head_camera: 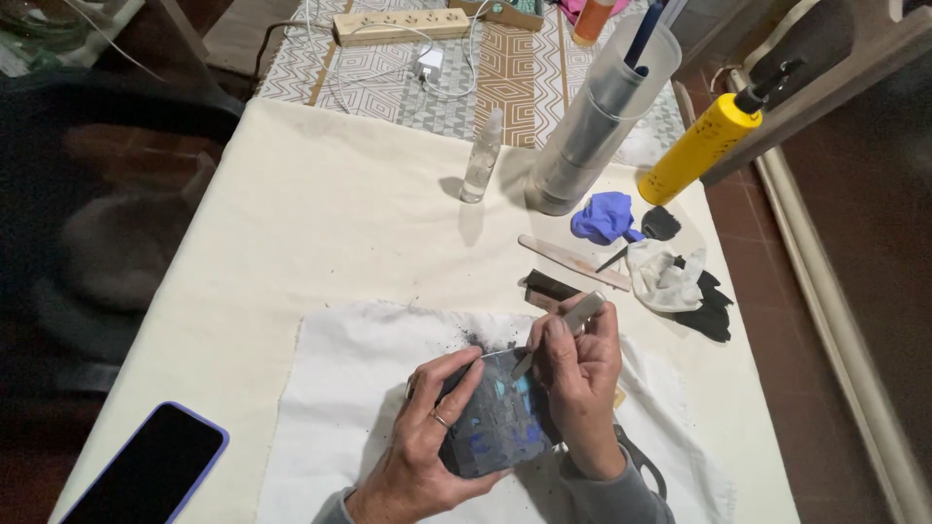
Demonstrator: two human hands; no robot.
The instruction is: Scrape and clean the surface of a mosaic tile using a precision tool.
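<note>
bare cloth left, clutter [641, 267] crowding right

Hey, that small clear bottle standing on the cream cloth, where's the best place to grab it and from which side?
Grip the small clear bottle around its straight middle body, not the narrow cap. It stands upright and slim, so it would likely tip if pushed high. Come from its left, where the cream cloth is bare; the tall translucent container crowds its right.

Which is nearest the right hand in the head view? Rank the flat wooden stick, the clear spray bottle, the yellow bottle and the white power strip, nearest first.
From the right hand:
1. Flat wooden stick, just above the hand on the cream cloth.
2. Clear spray bottle, up and to the left, standing upright.
3. Yellow bottle, upper right, lying tilted at the table's edge.
4. White power strip, far end of the table.
</note>
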